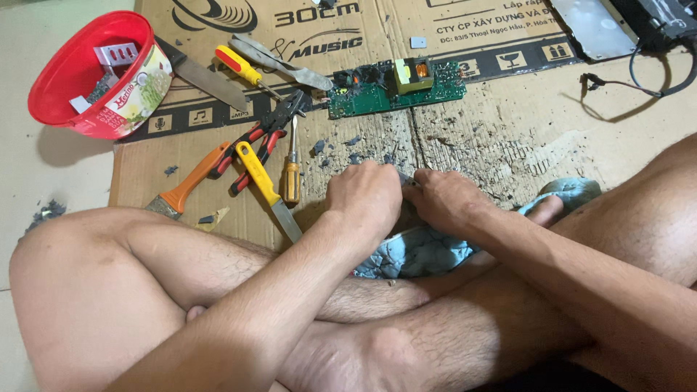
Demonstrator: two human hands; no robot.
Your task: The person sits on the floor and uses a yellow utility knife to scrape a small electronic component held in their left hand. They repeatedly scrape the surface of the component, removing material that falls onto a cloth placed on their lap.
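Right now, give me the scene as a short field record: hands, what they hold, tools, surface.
left hand: closed, fingers meeting the right hand's over a small dark part
right hand: closed on the same small part; too small to identify
under hands: grey-blue cloth on the lap
circuit board: green, lying flat beyond the hands
tools left of hands: pliers, yellow-handled screwdriver, orange-handled brush
red tub: far left, holding metal bits
surface: cardboard sheet, strewn with grey debris

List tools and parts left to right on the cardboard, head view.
Red tub → orange-handled brush → red pliers → circuit board → black cable.
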